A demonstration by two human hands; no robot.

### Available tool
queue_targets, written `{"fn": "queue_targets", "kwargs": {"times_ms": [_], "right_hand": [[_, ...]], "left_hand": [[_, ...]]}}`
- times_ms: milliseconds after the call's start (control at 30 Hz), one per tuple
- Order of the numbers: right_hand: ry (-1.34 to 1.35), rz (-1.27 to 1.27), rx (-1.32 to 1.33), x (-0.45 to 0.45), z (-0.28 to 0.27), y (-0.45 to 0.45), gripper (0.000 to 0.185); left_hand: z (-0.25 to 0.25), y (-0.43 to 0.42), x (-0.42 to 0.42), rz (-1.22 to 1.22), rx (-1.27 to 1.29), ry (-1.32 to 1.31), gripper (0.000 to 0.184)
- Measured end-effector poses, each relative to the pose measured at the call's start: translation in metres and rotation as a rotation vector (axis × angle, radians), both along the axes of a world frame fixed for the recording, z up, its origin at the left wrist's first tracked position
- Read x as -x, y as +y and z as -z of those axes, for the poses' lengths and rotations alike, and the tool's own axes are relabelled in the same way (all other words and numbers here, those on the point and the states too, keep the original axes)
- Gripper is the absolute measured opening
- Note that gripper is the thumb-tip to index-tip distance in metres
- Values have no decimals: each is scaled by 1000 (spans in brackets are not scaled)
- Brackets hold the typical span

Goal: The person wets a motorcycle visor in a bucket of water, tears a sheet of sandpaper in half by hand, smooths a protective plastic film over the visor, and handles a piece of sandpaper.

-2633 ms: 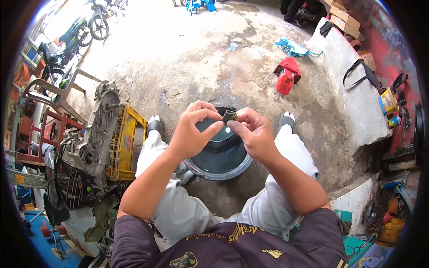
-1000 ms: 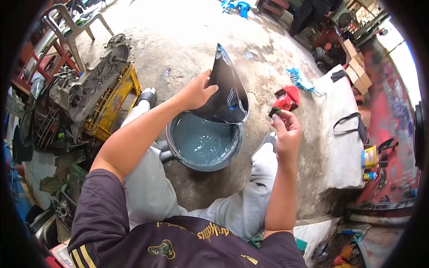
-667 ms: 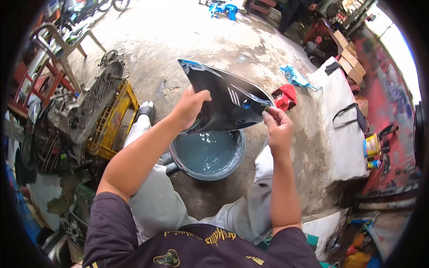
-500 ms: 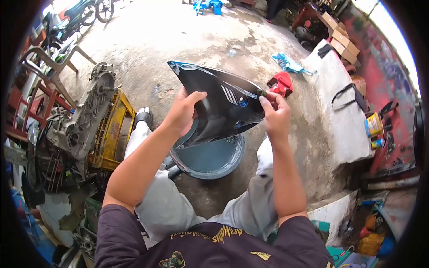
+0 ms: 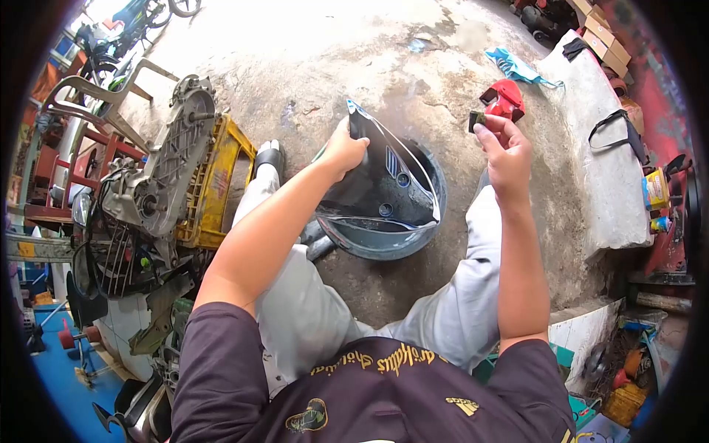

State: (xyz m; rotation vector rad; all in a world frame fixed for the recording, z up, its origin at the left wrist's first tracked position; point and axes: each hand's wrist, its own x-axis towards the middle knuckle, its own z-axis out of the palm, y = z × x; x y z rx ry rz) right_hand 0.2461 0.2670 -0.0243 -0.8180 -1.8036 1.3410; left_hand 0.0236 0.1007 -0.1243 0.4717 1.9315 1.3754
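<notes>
Head view: panel at basin, small piece held clear

Left hand point(image 5: 344, 155) grips black panel point(image 5: 365, 181) near its upper end, lower end angled down at basin point(image 5: 391, 247), likely so drips land inside. Rim contact: can't tell. Right hand point(image 5: 508, 161), off to the basin's right, pinches small dark piece point(image 5: 475, 121) in its fingertips, apart from the panel, probably for clearance. Red part point(image 5: 504, 97) lies just beyond that hand.

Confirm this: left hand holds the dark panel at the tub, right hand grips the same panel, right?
Not quite: the head view shows the right hand pinching a small dark piece, clear of the dark panel, which the left hand holds at the tub.
</notes>
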Motion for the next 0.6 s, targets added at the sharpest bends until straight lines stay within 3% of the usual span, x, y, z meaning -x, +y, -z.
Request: {"fn": "queue_targets", "kwargs": {"times_ms": [167,233,300,467,500,600], "right_hand": [[-20,-29,-21,0,0,-1,22],[-16,-35,-42,-1,4,1,23],[-41,-19,-56,-4,6,1,24],[-144,-87,-114,-18,22,4,23],[-182,-129,-127,-20,27,4,22],[-298,-174,-159,-31,47,-10,21]], "left_hand": [[48,11,-8,149,196,-16,62],[54,14,-22,173,350,328,71],[55,16,-23,272,361,459,85],[38,8,-37,411,399,1107,92],[28,5,-39,419,398,1107,92],[7,-7,-38,830,395,1016,93]]}}
